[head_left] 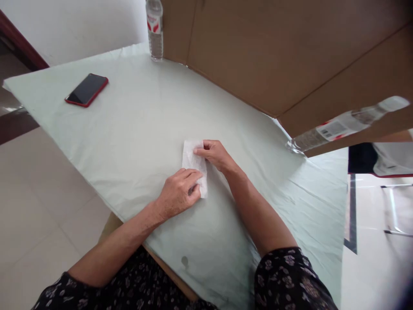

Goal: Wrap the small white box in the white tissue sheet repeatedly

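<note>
A folded white tissue [193, 160] lies as a narrow strip on the pale green tablecloth [138, 142], in the middle of the head view. My right hand [220, 156] pinches its upper right edge, thumb on top and the other fingers partly out of sight. Across the lower part of the strip rests my left hand [180, 191], its fingers curled and its thumb drawn in against the paper. The palm hides some of the tissue's lower left side.
A phone in a red case [87, 90] lies at the table's left. Behind my hands stands a large folded cardboard panel [258, 51], with one water bottle [155, 32] at its left end and another bottle [335, 127] at its right. Tiled floor [38, 193] shows beyond the left edge.
</note>
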`<state>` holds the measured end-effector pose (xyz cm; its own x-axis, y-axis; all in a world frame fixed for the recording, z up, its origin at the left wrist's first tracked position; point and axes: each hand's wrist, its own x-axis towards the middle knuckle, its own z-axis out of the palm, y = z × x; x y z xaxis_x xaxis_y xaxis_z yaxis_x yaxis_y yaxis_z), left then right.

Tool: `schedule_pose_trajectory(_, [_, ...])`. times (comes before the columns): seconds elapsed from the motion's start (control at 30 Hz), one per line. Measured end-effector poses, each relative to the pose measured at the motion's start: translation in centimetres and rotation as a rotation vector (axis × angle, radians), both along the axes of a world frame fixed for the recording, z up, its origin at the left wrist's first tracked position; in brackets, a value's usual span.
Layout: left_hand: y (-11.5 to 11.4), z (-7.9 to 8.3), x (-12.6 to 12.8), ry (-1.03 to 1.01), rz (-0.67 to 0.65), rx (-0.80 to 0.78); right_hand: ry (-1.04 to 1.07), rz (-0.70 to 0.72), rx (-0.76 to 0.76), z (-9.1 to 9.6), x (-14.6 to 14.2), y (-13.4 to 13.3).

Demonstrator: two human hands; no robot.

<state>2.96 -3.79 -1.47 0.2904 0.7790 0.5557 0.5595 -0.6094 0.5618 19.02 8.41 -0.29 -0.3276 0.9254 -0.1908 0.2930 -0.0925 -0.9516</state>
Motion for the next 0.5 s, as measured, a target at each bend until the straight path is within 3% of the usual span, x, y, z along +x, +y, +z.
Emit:
schedule_pose_trajectory(0.23, [-0.2, -0.1, -0.2, 0.029, 0.051, -0.076, 0.265, -0.038, 0.083, 1.1, 0.0, -2.8])
schedule_pose_trajectory(0.5, [-1.1, 0.3, 0.2, 0.031, 0.372, -0.130, 0.177, 0.007, 0.290, 2.3, 0.9, -7.0])
